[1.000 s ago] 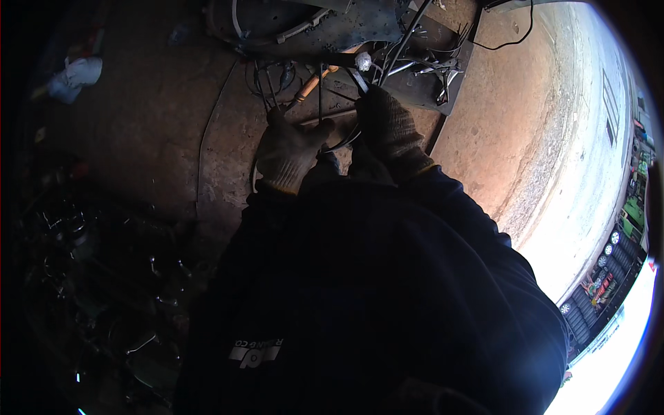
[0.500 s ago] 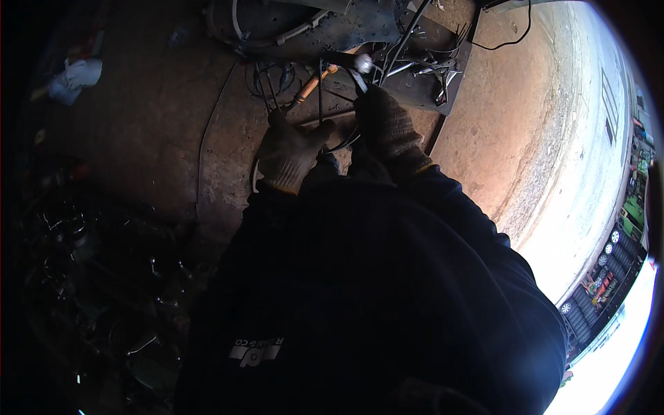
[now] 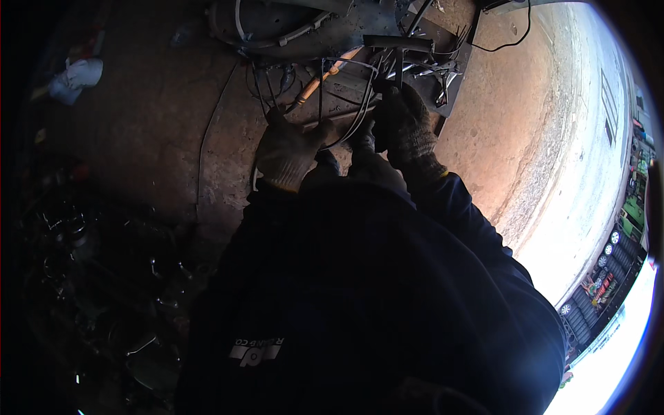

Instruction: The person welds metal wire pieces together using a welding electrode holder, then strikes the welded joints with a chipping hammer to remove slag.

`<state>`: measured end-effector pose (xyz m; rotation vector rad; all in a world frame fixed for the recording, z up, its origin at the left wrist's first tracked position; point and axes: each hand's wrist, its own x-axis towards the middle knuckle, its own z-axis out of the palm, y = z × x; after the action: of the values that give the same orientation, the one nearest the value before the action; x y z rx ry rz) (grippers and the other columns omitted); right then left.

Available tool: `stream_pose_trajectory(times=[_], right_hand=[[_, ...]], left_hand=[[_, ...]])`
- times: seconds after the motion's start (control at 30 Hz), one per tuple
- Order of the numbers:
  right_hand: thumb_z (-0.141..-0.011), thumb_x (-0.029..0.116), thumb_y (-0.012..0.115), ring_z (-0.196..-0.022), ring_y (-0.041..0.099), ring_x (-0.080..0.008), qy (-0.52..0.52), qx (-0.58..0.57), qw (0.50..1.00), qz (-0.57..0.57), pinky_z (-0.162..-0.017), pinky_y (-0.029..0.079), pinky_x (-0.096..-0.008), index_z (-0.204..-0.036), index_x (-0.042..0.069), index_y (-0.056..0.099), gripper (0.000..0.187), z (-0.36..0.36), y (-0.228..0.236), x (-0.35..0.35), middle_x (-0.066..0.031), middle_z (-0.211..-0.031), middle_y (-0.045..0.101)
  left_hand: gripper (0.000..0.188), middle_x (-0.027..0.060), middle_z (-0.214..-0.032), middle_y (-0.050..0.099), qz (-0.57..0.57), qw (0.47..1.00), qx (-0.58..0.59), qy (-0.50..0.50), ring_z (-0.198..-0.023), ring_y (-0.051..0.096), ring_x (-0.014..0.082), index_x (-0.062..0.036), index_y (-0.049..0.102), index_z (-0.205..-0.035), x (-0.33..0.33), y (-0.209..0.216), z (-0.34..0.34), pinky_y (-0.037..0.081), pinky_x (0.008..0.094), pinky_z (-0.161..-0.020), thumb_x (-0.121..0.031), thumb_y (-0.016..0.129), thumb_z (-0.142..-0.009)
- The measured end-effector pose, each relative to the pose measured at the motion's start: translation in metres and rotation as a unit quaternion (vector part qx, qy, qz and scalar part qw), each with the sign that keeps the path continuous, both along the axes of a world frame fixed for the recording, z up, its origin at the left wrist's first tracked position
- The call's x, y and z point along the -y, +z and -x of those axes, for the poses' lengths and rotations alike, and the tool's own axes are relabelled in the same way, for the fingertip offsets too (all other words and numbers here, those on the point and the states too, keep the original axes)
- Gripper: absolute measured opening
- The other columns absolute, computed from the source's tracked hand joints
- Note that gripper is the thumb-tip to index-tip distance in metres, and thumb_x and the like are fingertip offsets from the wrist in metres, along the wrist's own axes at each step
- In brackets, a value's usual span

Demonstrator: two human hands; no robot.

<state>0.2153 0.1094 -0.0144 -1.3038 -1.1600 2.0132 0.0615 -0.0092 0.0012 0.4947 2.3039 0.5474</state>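
Observation:
My right hand [image 3: 409, 128], in a knitted work glove, is closed round the handle of a hammer [image 3: 398, 43]. The hammer's dark head lies crosswise beyond the fingers. My left hand [image 3: 287, 149], gloved too, is curled near the lower ends of thin dark rods [image 3: 261, 86]. Its thumb is beside another upright dark rod [image 3: 321, 90]. What its fingers press on is hidden by the glove. Between the hands bends a thin wire loop [image 3: 362, 114]. An orange wooden handle [image 3: 315, 84] lies slanting just past my left hand.
A dark metal assembly with a curved hose [image 3: 290, 38] stands at the far side. Metal tools [image 3: 443, 72] lie on a dark plate at far right. A pale cloth [image 3: 77, 77] is at far left. Dark metal parts [image 3: 138, 277] crowd the near left.
The hammer and my right hand have moved right, and the hammer's head now lies farther away. The wire loop shows more fully. My left hand has stayed in place.

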Motion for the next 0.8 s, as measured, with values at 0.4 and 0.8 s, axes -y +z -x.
stream_pose_trajectory(times=[0.4,0.8], right_hand=[[-0.100,0.039,0.058,-0.057,0.058,-0.0162,0.010,0.006,1.000,-0.007,-0.047,0.049,-0.0305,-0.120,0.011,0.059,0.034,0.007,0.001,0.000,-0.0059,-0.077,0.060],[-0.101,0.037,0.058,-0.064,0.060,-0.0157,0.132,0.088,0.943,-0.292,-0.053,0.049,-0.0324,-0.120,0.010,0.058,0.033,0.010,-0.030,0.016,-0.0042,-0.080,0.060]], left_hand=[[0.109,0.0109,-0.079,0.069,-0.001,0.994,-0.041,-0.102,-0.077,0.070,0.0246,0.0121,0.037,-0.130,0.013,-0.047,0.007,0.056,0.0368,-0.073,-0.067,0.081,-0.069],[0.108,0.0123,-0.084,0.069,-0.029,0.990,-0.121,-0.072,-0.078,0.070,0.0272,0.0108,0.038,-0.130,0.008,-0.027,0.004,0.056,0.0375,-0.073,-0.066,0.082,-0.068]])
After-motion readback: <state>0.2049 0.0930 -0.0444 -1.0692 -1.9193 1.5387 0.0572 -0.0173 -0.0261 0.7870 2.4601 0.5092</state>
